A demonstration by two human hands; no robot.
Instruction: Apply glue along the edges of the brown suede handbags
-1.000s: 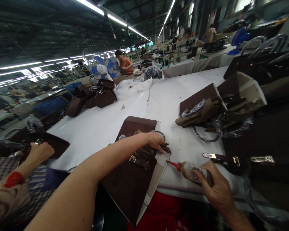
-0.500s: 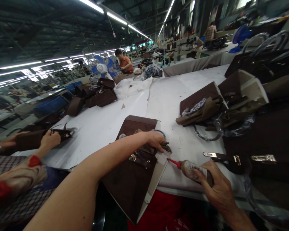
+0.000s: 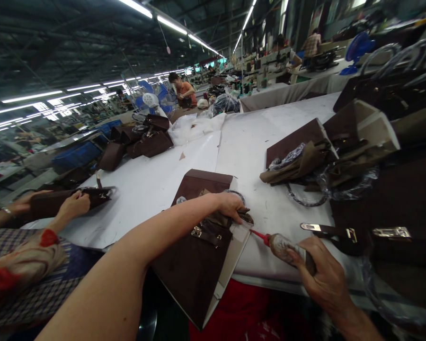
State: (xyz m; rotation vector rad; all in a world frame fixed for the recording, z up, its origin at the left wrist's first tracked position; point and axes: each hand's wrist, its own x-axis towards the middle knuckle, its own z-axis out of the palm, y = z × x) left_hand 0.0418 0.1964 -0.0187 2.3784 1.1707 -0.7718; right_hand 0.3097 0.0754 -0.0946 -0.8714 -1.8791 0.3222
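A dark brown handbag [image 3: 195, 255] with metal fittings lies in front of me, its pale inner side edge showing and its lower corner past the table's edge. My left hand [image 3: 232, 206] is closed on the bag's bunched olive-brown lining [image 3: 247, 218] near the side edge. In my right hand [image 3: 323, 270] is a smudged glue bottle [image 3: 284, 248] with a long red nozzle. The bottle is tilted, and its nozzle tip is close to the bag's pale edge just below my left fingers. Whether the tip touches the edge I cannot tell.
On the white-covered table [image 3: 241, 142], part-made brown bags [image 3: 298, 142] lie at the right. More finished-looking bags [image 3: 151, 142] stand at the far left by a blue fan [image 3: 151, 99]. A co-worker's hands [image 3: 73, 206] hold another bag at my left.
The glue bottle's nozzle tip has shifted slightly up and to the right along the bag's edge. My left hand stays on the lining. The co-worker's bag has tilted a little.
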